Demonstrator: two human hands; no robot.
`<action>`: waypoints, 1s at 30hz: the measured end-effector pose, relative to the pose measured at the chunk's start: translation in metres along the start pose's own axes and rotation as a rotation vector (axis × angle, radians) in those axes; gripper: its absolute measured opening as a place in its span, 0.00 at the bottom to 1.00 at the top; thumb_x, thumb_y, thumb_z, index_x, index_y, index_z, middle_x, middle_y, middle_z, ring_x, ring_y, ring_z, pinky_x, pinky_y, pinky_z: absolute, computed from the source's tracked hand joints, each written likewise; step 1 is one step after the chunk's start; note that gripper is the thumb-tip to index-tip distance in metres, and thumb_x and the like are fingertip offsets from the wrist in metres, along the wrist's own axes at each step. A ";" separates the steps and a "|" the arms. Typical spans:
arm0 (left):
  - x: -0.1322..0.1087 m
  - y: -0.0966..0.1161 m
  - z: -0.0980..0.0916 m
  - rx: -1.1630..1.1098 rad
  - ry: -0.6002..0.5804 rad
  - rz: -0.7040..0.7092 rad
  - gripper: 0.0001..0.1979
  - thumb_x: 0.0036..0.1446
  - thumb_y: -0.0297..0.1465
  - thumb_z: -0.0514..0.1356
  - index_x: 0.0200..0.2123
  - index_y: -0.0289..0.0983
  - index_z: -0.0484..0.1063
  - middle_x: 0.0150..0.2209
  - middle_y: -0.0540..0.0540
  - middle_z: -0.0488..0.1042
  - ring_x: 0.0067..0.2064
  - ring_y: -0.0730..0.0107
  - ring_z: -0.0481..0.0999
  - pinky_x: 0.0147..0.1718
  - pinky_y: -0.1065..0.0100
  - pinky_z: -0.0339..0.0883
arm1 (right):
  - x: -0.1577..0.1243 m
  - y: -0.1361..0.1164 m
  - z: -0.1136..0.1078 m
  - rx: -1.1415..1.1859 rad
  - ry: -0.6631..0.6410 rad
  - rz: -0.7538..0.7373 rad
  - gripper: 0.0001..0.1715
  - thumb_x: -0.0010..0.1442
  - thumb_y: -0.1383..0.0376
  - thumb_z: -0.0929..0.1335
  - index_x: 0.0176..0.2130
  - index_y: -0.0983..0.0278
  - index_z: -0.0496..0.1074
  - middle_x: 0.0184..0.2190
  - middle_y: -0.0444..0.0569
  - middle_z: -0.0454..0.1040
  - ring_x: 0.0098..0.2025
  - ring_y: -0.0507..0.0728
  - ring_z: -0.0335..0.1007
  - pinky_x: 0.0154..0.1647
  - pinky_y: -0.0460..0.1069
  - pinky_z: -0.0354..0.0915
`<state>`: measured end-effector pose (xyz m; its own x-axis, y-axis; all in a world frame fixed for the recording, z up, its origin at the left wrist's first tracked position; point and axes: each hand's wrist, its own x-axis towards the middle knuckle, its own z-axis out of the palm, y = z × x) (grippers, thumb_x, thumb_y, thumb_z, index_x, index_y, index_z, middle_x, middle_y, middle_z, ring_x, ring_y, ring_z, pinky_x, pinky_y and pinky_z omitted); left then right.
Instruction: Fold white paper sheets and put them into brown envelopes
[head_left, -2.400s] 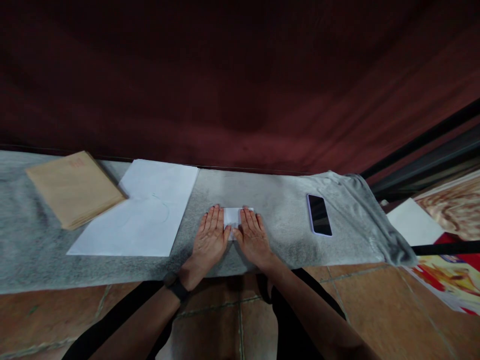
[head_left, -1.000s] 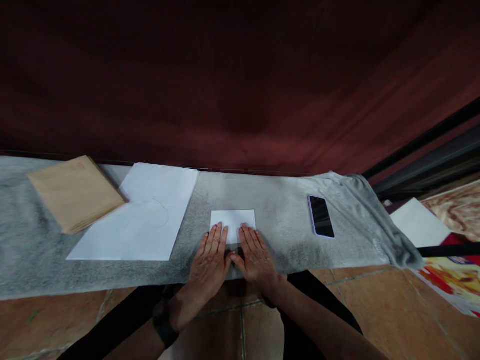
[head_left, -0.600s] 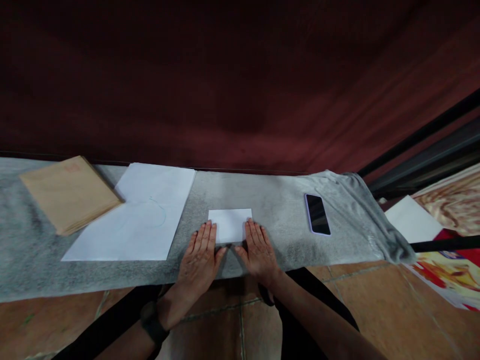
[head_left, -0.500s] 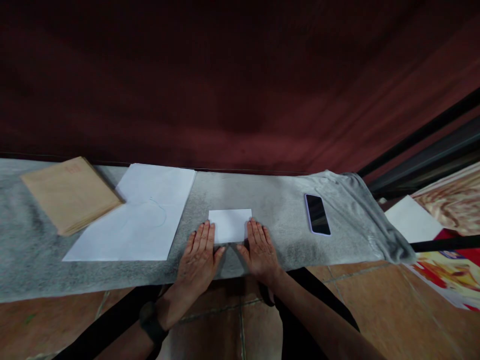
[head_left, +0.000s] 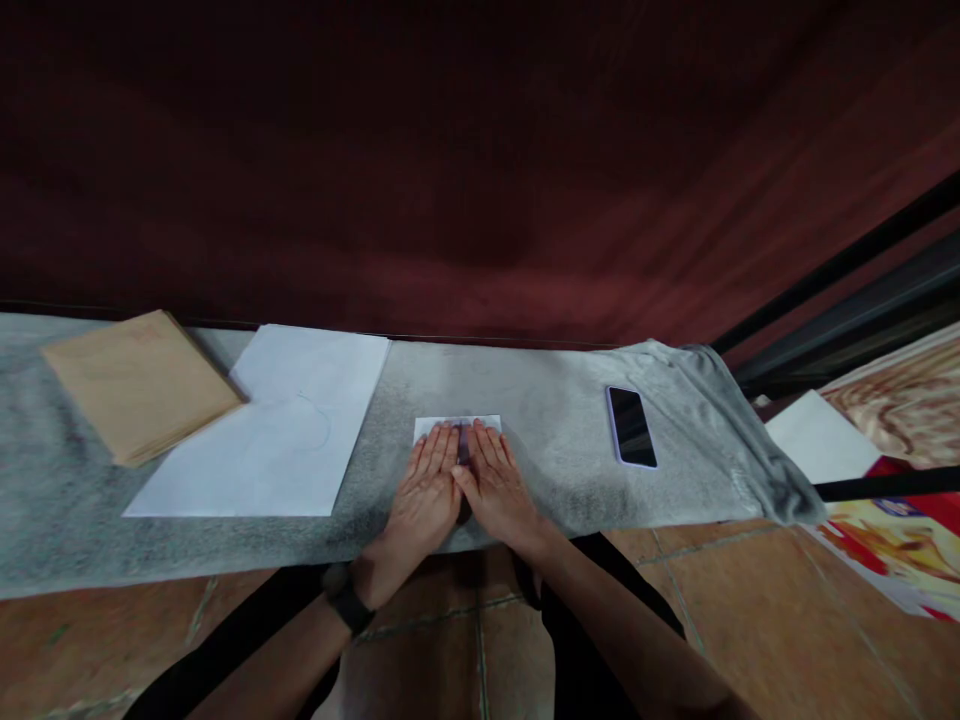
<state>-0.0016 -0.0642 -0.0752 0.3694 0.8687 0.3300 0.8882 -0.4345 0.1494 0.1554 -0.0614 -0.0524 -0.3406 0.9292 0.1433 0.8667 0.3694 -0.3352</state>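
Palms down, you rested both hands on a small rectangular piece of smooth white paper (head_left: 424,425), which lay flat on a soft, napped grey cloth (head_left: 540,400). Your left hand (head_left: 426,495), with a dark watch (head_left: 347,598) at the wrist, covered the paper's left part, and your right hand (head_left: 499,495) covered its right. Each grip was unfolded flat, straight fingers side by side and touching the paper, thumbs meeting at the near side; a strip of the paper's far edge showed beyond your fingertips. To the left of the small paper spread large white paper (head_left: 270,450), marked with a faint curved line, its edge overlapped by a squarish stack of matte brown paper (head_left: 142,385). Well to the small paper's right lay a glossy black phone (head_left: 632,427) with rounded corners and a lilac rim. Beyond the paper hung dark red fabric (head_left: 480,200).
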 end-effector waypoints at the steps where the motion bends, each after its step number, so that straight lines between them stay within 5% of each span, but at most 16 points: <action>1: 0.003 0.001 0.004 0.009 -0.012 0.009 0.35 0.68 0.26 0.43 0.75 0.26 0.37 0.74 0.30 0.53 0.75 0.52 0.51 0.71 0.47 0.54 | 0.002 -0.002 0.001 0.019 -0.010 -0.005 0.39 0.77 0.51 0.52 0.74 0.72 0.51 0.75 0.58 0.51 0.77 0.62 0.43 0.76 0.62 0.47; 19: 0.015 -0.013 0.011 0.057 -0.068 -0.122 0.31 0.70 0.31 0.45 0.71 0.22 0.55 0.73 0.30 0.55 0.75 0.50 0.52 0.72 0.48 0.51 | 0.011 0.013 0.020 -0.140 0.046 -0.023 0.38 0.77 0.51 0.55 0.73 0.74 0.54 0.74 0.61 0.54 0.76 0.63 0.47 0.75 0.62 0.49; 30: 0.011 -0.022 0.001 0.013 -0.019 -0.217 0.33 0.71 0.38 0.43 0.72 0.24 0.54 0.72 0.29 0.57 0.74 0.48 0.57 0.71 0.46 0.51 | 0.004 0.029 0.014 -0.202 0.094 0.027 0.39 0.77 0.51 0.56 0.73 0.75 0.55 0.74 0.61 0.55 0.75 0.65 0.49 0.75 0.62 0.49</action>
<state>-0.0163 -0.0445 -0.0759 0.1738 0.9460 0.2736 0.9509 -0.2334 0.2032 0.1736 -0.0466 -0.0747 -0.2889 0.9303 0.2259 0.9337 0.3259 -0.1484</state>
